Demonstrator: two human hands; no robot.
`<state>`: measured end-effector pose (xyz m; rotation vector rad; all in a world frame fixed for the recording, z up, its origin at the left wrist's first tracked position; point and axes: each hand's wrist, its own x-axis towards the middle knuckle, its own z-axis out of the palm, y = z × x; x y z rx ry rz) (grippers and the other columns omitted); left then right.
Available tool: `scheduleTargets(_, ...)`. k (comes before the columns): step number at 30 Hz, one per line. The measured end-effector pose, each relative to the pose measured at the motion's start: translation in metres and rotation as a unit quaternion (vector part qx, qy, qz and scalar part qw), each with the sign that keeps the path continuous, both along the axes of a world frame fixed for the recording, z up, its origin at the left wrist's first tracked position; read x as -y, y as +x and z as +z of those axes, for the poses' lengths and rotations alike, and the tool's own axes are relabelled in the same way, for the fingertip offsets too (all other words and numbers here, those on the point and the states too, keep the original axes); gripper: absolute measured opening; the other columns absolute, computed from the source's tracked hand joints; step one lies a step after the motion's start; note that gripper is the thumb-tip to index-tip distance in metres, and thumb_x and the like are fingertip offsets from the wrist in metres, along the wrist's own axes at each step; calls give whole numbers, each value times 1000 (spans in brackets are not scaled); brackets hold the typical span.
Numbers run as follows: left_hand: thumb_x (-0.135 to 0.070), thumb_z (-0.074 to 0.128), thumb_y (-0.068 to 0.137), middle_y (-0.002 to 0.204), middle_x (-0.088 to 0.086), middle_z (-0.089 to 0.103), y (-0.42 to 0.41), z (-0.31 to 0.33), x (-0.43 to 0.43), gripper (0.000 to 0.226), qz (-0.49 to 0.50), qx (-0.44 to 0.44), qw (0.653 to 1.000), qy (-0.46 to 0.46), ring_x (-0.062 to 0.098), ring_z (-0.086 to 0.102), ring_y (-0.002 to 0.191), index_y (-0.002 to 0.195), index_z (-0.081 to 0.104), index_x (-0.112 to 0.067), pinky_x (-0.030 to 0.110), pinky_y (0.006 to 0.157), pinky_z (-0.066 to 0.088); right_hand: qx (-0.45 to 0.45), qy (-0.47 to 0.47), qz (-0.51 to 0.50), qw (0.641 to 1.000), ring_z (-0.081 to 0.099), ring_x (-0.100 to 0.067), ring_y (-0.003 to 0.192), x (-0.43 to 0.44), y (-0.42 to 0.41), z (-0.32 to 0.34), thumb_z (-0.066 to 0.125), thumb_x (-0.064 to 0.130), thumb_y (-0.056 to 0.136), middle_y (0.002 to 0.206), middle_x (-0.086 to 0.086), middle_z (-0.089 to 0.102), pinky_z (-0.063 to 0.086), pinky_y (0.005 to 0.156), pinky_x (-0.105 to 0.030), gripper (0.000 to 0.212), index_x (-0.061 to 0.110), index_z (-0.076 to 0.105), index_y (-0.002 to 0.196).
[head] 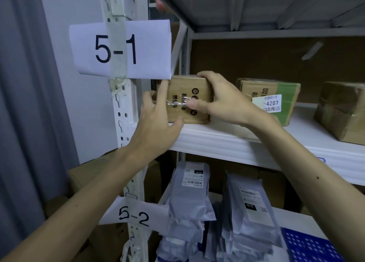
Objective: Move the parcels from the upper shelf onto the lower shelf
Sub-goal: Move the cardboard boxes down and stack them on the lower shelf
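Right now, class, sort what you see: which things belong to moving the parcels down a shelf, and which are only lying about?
Belong to the job:
held box
left hand
right hand
green-taped box
brown box
upper shelf

Lying about:
5-1 label
5-2 label
grey mailer bags
blue crate

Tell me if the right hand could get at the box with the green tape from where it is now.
Probably yes. The right hand grips the leftmost cardboard box, and the green-taped box stands just beside it on the same shelf, nothing between them.
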<state>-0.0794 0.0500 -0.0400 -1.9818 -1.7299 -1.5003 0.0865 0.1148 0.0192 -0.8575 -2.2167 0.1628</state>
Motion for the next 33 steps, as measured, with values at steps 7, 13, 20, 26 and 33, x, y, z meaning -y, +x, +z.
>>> scheduleTargets(7, -24, 64, 86, 122, -5, 28, 19, 1, 14, 91, -11, -1, 999, 31, 8, 37, 107, 152, 3, -36, 20, 86, 33, -46, 41, -48, 997, 36, -2, 108, 29, 21, -15, 67, 48, 83, 139, 2, 41, 29, 87, -19, 72, 24, 32, 141)
scheduleTargets(13, -33, 66, 86, 124, -4, 37, 43, 10, 29, 71, -41, 47, 997, 54, -12, 43, 94, 144, 24, -33, -7, 72, 30, -118, 27, -53, 991, 43, -5, 106, 50, 45, -17, 63, 50, 85, 126, 5, 47, 30, 80, -17, 57, 26, 44, 133)
scheduleTargets(20, -37, 62, 90, 106, -21, 52, 65, 21, 39, 48, -71, 59, 995, 34, -18, 49, 92, 128, 33, -37, -2, 64, 38, -143, -22, -25, 989, 53, -14, 104, 59, 58, -23, 67, 40, 84, 112, 6, 57, 43, 81, -28, 51, 33, 43, 128)
scheduleTargets(26, -32, 62, 91, 119, -19, 52, 72, 12, 60, 50, -75, 76, 993, 42, -8, 50, 107, 132, 34, -38, 14, 82, 45, -139, -7, -20, 990, 50, -15, 111, 79, 66, -31, 68, 28, 86, 125, 0, 54, 38, 87, -24, 59, 31, 37, 136)
scheduleTargets(33, -24, 60, 93, 129, -10, 52, 78, -10, 102, 52, -102, 96, 987, 75, 4, 54, 111, 136, 34, -38, 26, 92, 49, -129, 40, -23, 991, 45, -8, 118, 129, 69, -47, 69, 18, 85, 135, 4, 49, 34, 96, -19, 61, 23, 40, 139)
